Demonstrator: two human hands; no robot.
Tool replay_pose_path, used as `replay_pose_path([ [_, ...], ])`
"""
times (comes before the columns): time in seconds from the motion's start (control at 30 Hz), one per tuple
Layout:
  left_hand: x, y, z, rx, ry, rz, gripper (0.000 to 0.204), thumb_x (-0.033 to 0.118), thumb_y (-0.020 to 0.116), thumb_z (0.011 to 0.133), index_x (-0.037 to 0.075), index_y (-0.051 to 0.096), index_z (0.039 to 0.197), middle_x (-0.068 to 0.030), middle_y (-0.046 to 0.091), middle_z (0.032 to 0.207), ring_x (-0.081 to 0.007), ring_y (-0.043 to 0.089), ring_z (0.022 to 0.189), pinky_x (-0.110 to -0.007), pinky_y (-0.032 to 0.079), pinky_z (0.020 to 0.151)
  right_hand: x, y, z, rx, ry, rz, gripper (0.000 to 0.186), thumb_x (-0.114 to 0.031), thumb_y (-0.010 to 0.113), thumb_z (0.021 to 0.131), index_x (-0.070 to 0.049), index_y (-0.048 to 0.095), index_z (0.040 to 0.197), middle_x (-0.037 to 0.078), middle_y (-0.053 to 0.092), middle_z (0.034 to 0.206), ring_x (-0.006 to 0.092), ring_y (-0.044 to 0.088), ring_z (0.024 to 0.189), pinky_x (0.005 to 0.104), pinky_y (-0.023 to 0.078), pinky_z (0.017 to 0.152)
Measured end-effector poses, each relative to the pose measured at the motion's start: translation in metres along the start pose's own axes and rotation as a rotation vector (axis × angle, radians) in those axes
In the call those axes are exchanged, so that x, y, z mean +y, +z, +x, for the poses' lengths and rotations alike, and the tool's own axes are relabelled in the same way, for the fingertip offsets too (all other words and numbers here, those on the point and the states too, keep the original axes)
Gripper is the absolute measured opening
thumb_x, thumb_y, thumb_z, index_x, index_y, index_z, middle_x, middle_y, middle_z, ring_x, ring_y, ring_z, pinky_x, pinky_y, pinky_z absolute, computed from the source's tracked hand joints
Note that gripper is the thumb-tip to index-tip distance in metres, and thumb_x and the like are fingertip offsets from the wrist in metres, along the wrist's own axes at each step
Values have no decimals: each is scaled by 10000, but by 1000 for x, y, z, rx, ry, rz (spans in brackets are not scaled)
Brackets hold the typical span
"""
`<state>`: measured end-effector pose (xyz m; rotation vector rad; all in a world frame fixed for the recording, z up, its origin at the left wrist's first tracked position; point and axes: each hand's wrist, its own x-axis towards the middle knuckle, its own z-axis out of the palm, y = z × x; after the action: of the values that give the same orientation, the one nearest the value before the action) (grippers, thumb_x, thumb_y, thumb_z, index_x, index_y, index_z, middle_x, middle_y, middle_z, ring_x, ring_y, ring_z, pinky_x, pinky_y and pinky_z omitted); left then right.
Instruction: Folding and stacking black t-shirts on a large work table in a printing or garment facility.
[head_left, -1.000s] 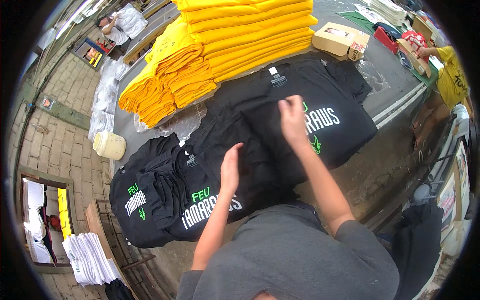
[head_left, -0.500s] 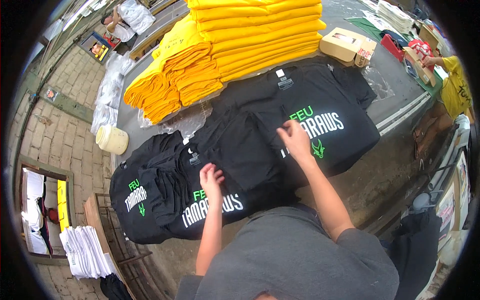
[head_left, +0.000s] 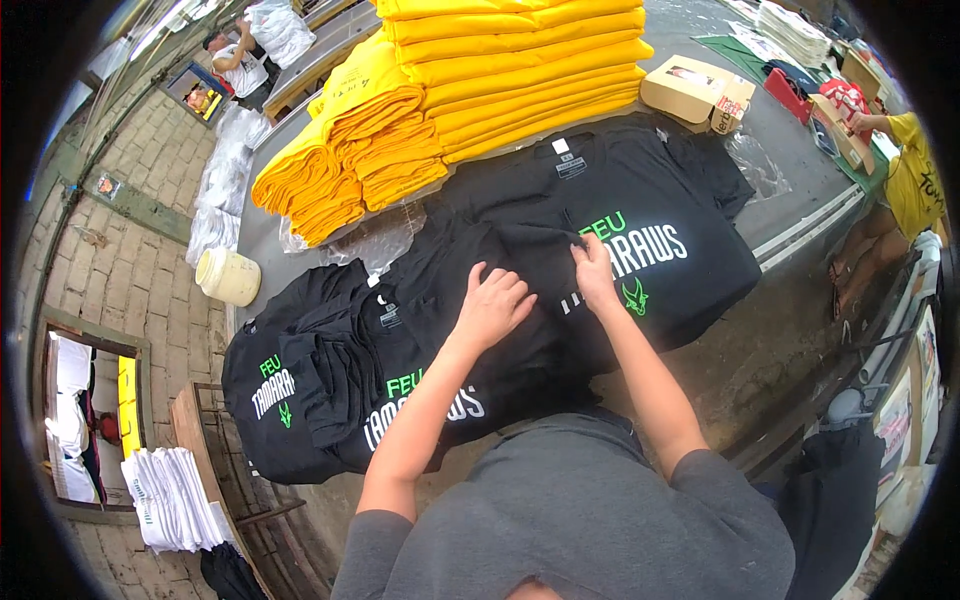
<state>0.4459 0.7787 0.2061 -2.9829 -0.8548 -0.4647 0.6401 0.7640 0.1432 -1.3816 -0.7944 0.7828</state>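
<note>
Black T-shirts with green and white print cover the near part of the table. A partly folded black T-shirt (head_left: 440, 262) lies between the stack in the middle and the shirt on the right. My left hand (head_left: 497, 303) rests on its cloth, fingers slightly bent and apart. With my right hand (head_left: 595, 272) I pinch the right edge of this cloth, over the print of the flat black T-shirt (head_left: 690, 205) beneath. Farther left, another printed black T-shirt (head_left: 262, 350) lies beside a bunched black fold.
Tall piles of folded yellow shirts (head_left: 530, 90) stand behind the black ones. A cardboard box (head_left: 690, 90) sits right of them, a white tub (head_left: 228, 277) at the table's left edge. Folded white shirts (head_left: 175, 500) lie lower left. Two people (head_left: 912, 170) are farther off, right and upper left.
My left hand has moved right and away from me, from above the middle shirt onto the dark cloth. My right hand has closed on the cloth's edge.
</note>
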Motion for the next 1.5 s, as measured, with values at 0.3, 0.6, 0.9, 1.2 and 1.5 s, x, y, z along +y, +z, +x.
replay_pose_path([
  [0.3, 1, -28, -25, 173, -267, -461, 206, 252, 547, 906, 82, 613, 1002, -55, 600, 1039, -186, 536, 1087, -382, 319, 1008, -61, 24, -23, 85, -281, -255, 345, -42, 502, 855, 2, 539, 1195, 230, 613, 1086, 370, 640, 838, 394, 499, 776],
  [0.6, -65, 18, -29, 309, -930, -1088, 423, 126, 599, 872, 119, 471, 1275, -72, 573, 1098, -166, 532, 958, -274, 425, 839, -37, 85, -81, -666, -618, -663, 404, -154, 552, 856, -63, 493, 1245, 170, 612, 1116, 326, 658, 739, 418, 532, 654],
  [0.9, -70, 38, -23, 492, -1014, -820, 402, 201, 661, 837, -24, 534, 1145, -142, 635, 1086, -228, 595, 1016, -319, 441, 882, 1, -8, -10, 44, -451, -1019, 401, -268, 749, 711, 1, 566, 945, 175, 555, 935, 368, 537, 906, 436, 430, 809],
  [1.2, -59, 24, -39, 575, -998, -660, 364, 203, 630, 834, 1, 542, 1124, -209, 648, 1011, -292, 634, 970, -366, 479, 827, -74, 77, -70, -200, -590, -270, 188, -80, 520, 873, 70, 561, 978, 214, 599, 997, 309, 589, 851, 376, 461, 802],
  [1.5, -52, -27, -22, 468, -125, -446, 256, 136, 591, 800, 106, 656, 1046, -112, 570, 1219, -281, 484, 1194, -420, 350, 1023, -11, 99, -110, -634, -1055, -1000, 390, -127, 484, 835, 37, 477, 1189, 250, 439, 1304, 342, 400, 1250, 454, 249, 1087],
])
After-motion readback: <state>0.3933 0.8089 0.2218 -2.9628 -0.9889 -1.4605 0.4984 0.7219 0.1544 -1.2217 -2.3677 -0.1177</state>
